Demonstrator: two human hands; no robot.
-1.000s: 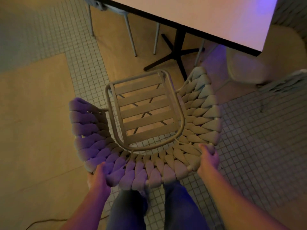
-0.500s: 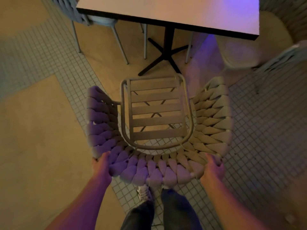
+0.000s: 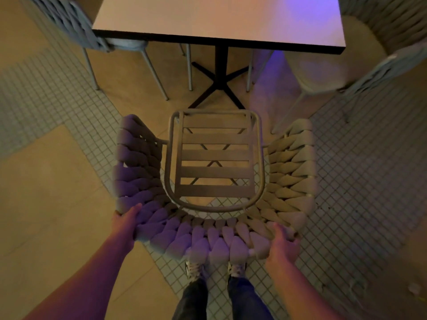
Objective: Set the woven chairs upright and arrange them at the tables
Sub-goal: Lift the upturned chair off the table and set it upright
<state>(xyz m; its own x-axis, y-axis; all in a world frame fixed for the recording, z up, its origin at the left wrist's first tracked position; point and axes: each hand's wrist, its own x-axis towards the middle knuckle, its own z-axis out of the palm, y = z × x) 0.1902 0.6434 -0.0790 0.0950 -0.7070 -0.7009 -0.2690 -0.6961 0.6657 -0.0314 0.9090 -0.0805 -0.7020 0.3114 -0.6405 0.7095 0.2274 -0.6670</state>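
Woven chair [image 3: 215, 176] is upright on the floor, slatted seat facing the desk [image 3: 217, 17], front edge just short of the black cross base [image 3: 218, 86]. Curved woven backrest is gripped at its rear by both hands: left hand [image 3: 126, 224] closed over the left rear corner, right hand [image 3: 283, 244] wrapped on the right rear rim. Two more woven chairs are seen at the desk, one far left [image 3: 76, 21], one far right [image 3: 390, 65]. Shoes [image 3: 195, 269] are planted on small-tile floor [image 3: 360, 181] directly behind the backrest.
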